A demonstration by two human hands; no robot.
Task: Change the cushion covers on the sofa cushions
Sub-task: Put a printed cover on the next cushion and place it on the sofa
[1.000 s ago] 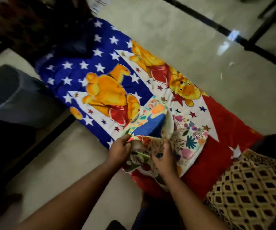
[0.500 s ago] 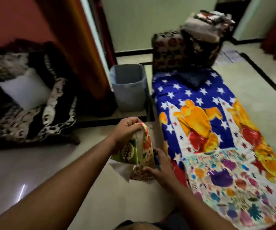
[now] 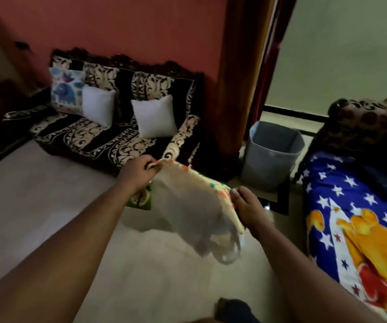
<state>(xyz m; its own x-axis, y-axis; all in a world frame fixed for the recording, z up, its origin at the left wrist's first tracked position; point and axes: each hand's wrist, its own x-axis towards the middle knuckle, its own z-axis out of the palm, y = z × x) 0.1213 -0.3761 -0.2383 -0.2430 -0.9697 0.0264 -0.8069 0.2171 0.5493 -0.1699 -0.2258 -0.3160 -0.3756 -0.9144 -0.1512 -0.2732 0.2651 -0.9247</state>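
Both hands now hold the pale, inside-out cushion cover (image 3: 187, 206) with its bright printed edge stretched in the air over the floor; half a second ago it hung folded. Left hand (image 3: 139, 172) pinches the far corner, right hand (image 3: 249, 206) grips the near edge. Two bare white cushions (image 3: 154, 116) rest on the black-and-cream patterned sofa (image 3: 108, 141) beyond, grey bin (image 3: 272, 155) alongside.
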